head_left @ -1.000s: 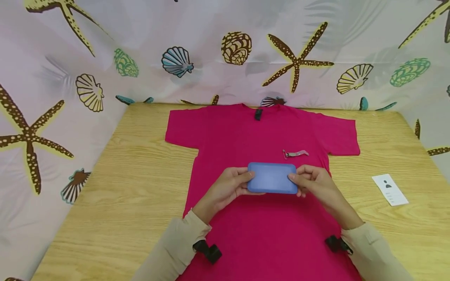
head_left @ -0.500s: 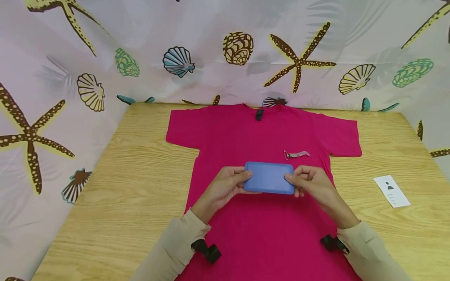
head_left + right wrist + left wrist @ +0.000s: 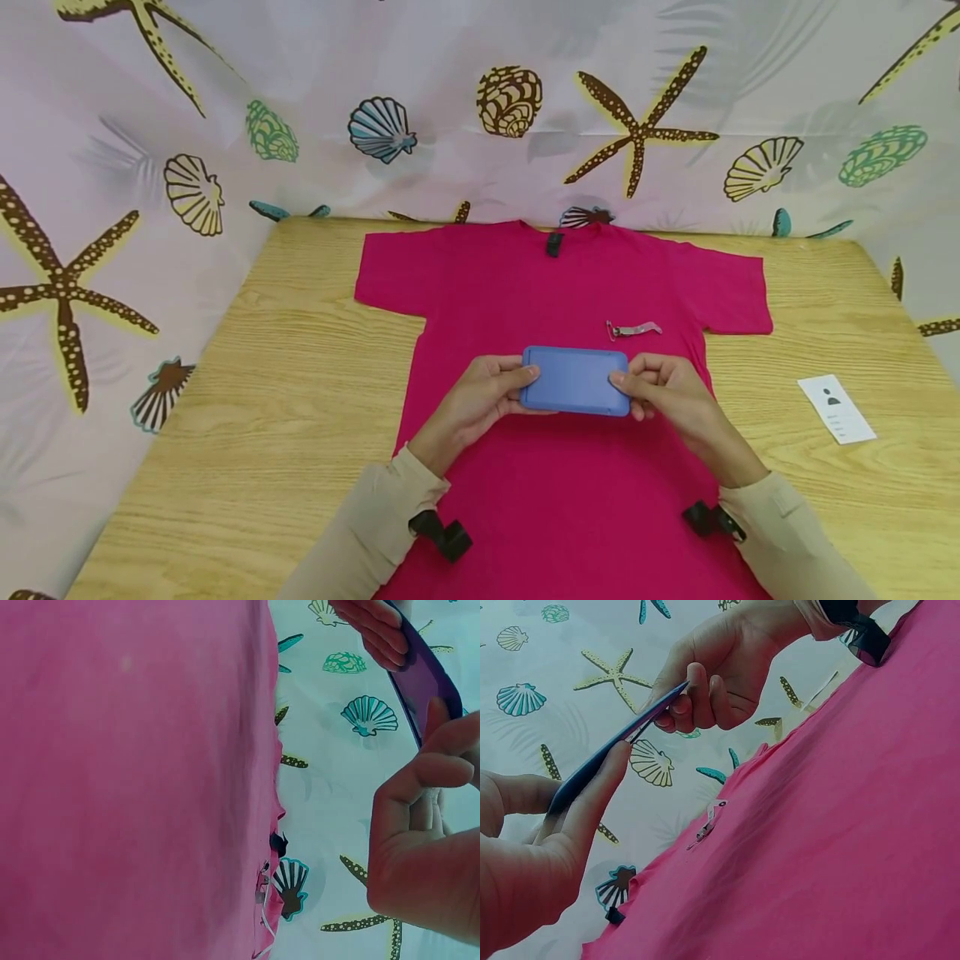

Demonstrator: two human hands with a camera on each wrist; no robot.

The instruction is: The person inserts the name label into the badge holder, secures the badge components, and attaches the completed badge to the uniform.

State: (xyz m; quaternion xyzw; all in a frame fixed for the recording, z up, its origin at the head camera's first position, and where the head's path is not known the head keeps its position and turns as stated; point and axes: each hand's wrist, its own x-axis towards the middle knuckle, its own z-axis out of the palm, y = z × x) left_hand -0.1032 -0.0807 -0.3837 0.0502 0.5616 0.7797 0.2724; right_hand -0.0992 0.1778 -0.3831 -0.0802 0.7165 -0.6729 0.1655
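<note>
A flat blue card holder [image 3: 573, 381] is held level across the middle of a pink T-shirt [image 3: 570, 500], above the cloth. My left hand [image 3: 483, 396] grips its left end, thumb on the top face and fingers beneath. At the other end, my right hand [image 3: 675, 396] pinches the right edge between thumb and fingers. The left wrist view shows the card holder [image 3: 615, 746] nearly edge-on, with a narrow gap between two layers near the right hand. From the right wrist, its purple-looking underside [image 3: 424, 679] shows with fingers against it.
A badge clip with a clear strap [image 3: 633, 330] lies on the shirt just beyond the card holder. On the wooden table [image 3: 300, 375] to the right rests a white ID card [image 3: 836, 408]. A shell-patterned cloth [image 3: 450, 175] rises behind the table.
Both hands and the card holder have shifted slightly left since a second ago, and its face has tilted a little. The grip is unchanged. Clip, ID card and shirt stay in place.
</note>
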